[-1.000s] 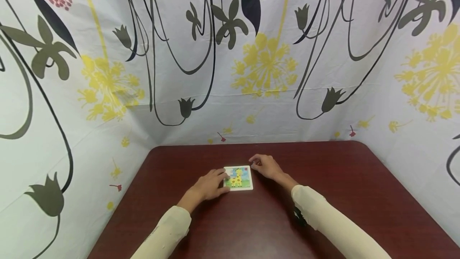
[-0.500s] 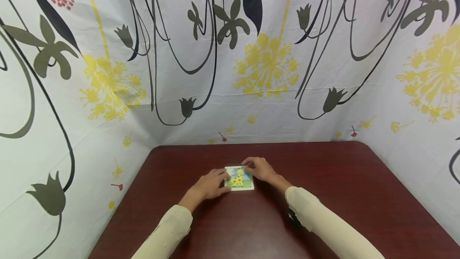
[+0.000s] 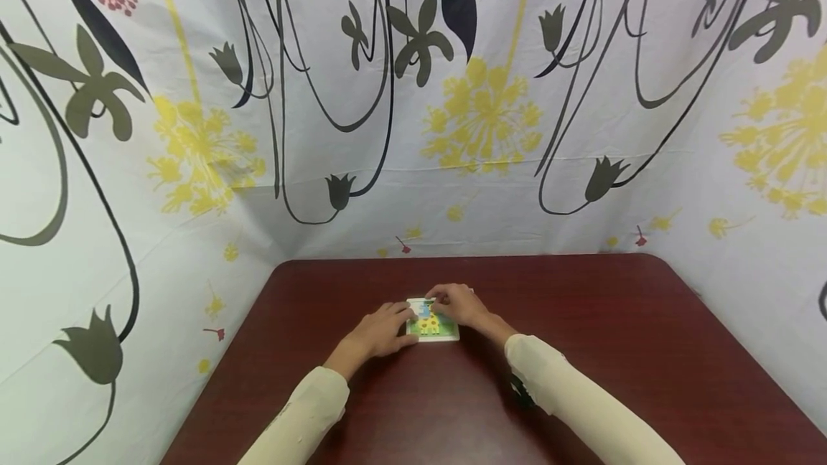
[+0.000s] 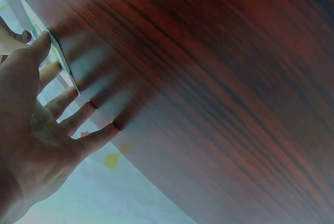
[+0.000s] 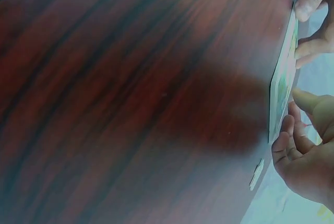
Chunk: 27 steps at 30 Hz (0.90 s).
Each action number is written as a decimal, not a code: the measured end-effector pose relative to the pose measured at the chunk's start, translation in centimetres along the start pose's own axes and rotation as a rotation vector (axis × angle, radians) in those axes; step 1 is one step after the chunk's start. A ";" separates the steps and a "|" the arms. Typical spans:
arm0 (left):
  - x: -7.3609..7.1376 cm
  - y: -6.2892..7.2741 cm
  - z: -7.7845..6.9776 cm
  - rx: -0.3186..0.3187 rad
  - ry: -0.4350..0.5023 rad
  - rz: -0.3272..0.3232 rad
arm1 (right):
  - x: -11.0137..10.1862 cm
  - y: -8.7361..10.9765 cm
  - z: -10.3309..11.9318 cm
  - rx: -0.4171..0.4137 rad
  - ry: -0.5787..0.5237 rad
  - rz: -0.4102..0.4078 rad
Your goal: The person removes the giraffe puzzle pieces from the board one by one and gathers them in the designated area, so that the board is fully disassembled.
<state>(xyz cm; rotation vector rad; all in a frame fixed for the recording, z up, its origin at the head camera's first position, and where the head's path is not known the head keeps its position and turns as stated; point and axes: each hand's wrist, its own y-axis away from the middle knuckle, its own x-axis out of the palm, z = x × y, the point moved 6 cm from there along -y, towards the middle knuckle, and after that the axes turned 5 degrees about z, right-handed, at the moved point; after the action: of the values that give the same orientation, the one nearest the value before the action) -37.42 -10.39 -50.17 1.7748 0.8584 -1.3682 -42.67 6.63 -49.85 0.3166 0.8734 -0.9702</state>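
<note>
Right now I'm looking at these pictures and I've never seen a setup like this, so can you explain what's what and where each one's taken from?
No machine here, just a person's two bare hands. The wide picture comes from a camera on the person's head, looking forward and down; the two close ones come from cameras on each wrist.

On the dark reddish table lies a small white-edged board with a giraffe on it. The left hand touches its left side. The right hand is at its far right corner, fingers bent, but I can't tell whether they pinch anything. A small pale piece lies apart from the board. Behind hangs a flowered cloth.
</note>
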 end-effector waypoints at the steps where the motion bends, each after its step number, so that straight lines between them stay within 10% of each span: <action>1: 0.0 0.0 0.0 0.000 -0.003 0.002 | 0.1 -0.1 0.0 -0.003 0.005 0.009; 27: 0.0 -0.2 0.0 0.008 -0.009 0.001 | 0.4 -1.0 1.7 -0.121 0.085 0.086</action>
<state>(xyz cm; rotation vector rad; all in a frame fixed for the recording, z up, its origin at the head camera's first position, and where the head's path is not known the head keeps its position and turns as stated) -37.57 -10.30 -50.20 1.7732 0.8480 -1.3795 -42.54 4.86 -49.00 0.2916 0.9843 -0.8250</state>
